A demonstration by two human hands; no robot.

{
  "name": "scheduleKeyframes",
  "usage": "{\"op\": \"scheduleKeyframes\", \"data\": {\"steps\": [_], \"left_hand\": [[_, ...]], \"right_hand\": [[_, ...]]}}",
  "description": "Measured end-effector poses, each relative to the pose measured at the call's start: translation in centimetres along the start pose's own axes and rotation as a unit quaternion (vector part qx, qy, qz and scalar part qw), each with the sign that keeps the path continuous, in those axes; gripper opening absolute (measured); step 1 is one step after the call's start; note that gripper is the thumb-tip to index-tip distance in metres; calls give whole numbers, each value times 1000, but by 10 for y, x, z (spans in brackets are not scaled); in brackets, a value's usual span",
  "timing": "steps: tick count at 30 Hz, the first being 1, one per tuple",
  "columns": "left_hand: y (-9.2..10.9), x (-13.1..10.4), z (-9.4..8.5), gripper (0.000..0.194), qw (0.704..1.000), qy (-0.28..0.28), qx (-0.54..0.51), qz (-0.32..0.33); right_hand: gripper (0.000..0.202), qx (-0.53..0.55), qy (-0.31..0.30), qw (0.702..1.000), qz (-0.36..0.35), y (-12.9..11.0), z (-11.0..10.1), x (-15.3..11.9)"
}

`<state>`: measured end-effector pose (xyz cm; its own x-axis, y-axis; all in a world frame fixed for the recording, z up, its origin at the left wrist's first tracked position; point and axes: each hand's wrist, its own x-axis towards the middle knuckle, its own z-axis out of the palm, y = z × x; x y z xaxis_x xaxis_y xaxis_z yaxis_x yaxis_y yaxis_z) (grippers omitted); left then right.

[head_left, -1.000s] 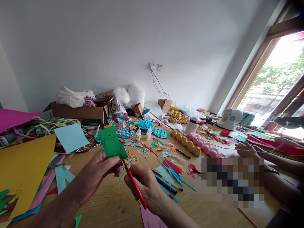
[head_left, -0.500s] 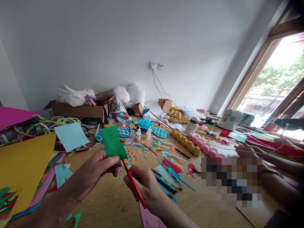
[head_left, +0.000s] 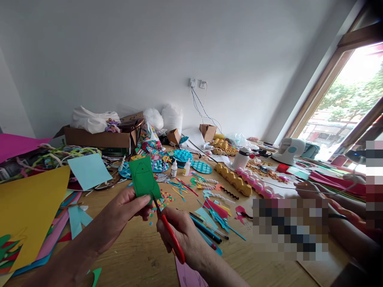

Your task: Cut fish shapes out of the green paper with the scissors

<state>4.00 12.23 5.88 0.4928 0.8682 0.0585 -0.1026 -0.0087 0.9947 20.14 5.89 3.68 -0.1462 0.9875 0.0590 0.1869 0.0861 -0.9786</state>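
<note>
My left hand (head_left: pixel 131 205) pinches the lower edge of a piece of green paper (head_left: pixel 143 175), thumb in front. Dark drawn lines, with what looks like a small eye, mark the paper. My right hand (head_left: pixel 182 233) is wrapped round the handles of red scissors (head_left: pixel 173 239). Their blades meet the paper's lower right edge, just beside my left thumb. Below my hands, a pink sheet (head_left: pixel 190 275) with drawn lines lies partly under my right forearm. A green scrap (head_left: pixel 96 276) rests near the table's front edge.
Yellow paper (head_left: pixel 36 207) and a light blue sheet (head_left: pixel 89 171) lie at left. Two glue bottles (head_left: pixel 174 169) stand behind my hands. Pens (head_left: pixel 206 229) and paper strips (head_left: pixel 217 215) lie right of them. A co-worker's hand (head_left: pixel 308 189) is at far right, beyond an egg-carton strip (head_left: pixel 233 179).
The green paper has shifted slightly right and tilts a little differently in my left hand. The scissors stay at its lower edge, their handles slightly wider apart.
</note>
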Motion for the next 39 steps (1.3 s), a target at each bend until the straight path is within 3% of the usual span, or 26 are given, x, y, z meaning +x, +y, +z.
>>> {"op": "scheduleKeyframes", "data": {"steps": [8,15,29,39], "left_hand": [[0,-2,5,21,1000,17,-14,1],[-3,0,1,20,1000,-1,-13,-6],[2,-2,-3,19,998,8,-20,-52],[3,-2,-14,22,999,-10,32,-6]], "right_hand": [[30,-8,17,1000,-13,-2,2,0],[29,0,11,1000,-22,4,1,-1],[28,-21,15,1000,-17,9,0,-1],[32,-75,15,997,-32,7,-2,-2]]}}
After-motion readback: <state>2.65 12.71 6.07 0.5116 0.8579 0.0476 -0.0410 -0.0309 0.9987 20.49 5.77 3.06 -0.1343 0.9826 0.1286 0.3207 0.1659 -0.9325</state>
